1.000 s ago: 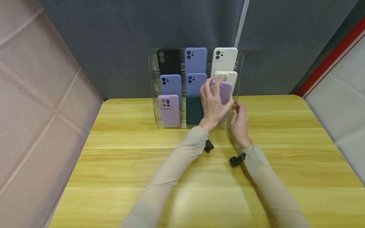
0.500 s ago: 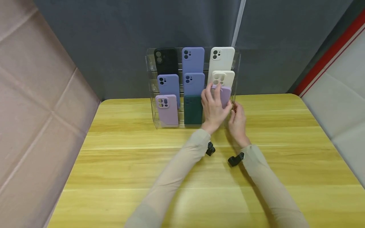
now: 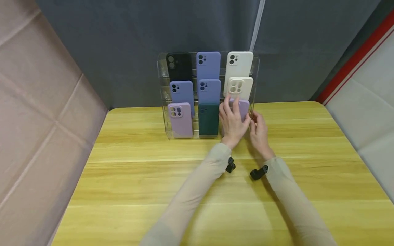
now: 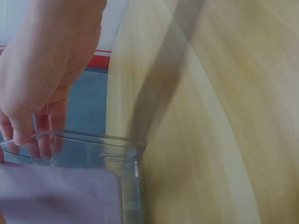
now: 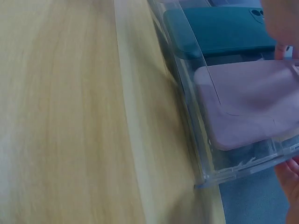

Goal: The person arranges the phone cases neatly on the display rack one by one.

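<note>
A clear acrylic display rack (image 3: 195, 136) stands at the table's back edge with phone cases on its tiers. My left hand (image 3: 233, 123) grips a light purple phone case (image 3: 244, 107) in the right slot of the bottom tier, fingers over its left side and thumb at its right edge. The right wrist view shows the lower end of that case (image 5: 247, 102) behind the clear front lip. My right hand (image 3: 259, 135) holds the rack's right side panel; in the left wrist view its thumb and fingers pinch the panel's edge (image 4: 79, 135).
Left of the held case sit a dark green case (image 3: 208, 119) and a pink-purple case (image 3: 181, 119). Higher tiers carry blue-violet cases (image 3: 209, 90), white cases (image 3: 244, 87) and a black case (image 3: 179, 66). A grey curtain (image 3: 138, 51) hangs behind the wooden table (image 3: 138, 191).
My left hand has lowered the light purple case into the bottom right slot, uncovering more of the white case above it. My right hand keeps holding the rack's side.
</note>
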The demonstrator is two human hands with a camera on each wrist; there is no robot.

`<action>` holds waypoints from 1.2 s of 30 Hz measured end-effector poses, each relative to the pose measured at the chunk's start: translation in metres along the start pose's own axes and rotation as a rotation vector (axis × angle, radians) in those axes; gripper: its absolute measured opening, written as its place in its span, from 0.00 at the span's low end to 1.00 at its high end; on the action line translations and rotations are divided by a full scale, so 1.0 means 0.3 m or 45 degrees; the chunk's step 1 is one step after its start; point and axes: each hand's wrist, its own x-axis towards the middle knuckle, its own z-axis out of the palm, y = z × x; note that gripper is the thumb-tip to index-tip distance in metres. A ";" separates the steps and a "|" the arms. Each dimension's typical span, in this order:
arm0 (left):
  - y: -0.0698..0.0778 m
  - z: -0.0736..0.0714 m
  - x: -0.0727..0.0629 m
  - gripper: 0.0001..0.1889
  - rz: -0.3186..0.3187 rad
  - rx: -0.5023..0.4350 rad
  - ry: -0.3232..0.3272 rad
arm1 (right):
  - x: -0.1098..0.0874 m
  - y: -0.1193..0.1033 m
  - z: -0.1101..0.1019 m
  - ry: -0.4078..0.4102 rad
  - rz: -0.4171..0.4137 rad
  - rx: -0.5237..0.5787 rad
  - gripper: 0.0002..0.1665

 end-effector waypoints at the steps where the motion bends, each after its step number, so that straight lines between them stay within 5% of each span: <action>1: 0.000 0.002 -0.004 0.33 -0.007 0.008 -0.001 | -0.001 0.002 -0.001 0.001 -0.006 -0.003 0.18; 15: 0.025 0.019 -0.024 0.33 -0.136 0.065 -0.037 | -0.002 0.014 -0.008 -0.016 0.008 0.089 0.18; 20: 0.027 0.016 -0.022 0.32 -0.145 0.076 -0.051 | 0.003 -0.059 -0.028 -0.046 0.051 0.151 0.18; 29: 0.015 -0.025 0.000 0.27 -0.050 0.083 -0.054 | -0.003 -0.126 -0.053 -0.034 0.216 0.179 0.18; 36: -0.045 -0.103 0.016 0.26 0.097 -0.050 0.021 | -0.011 -0.144 -0.092 -0.041 0.188 0.156 0.19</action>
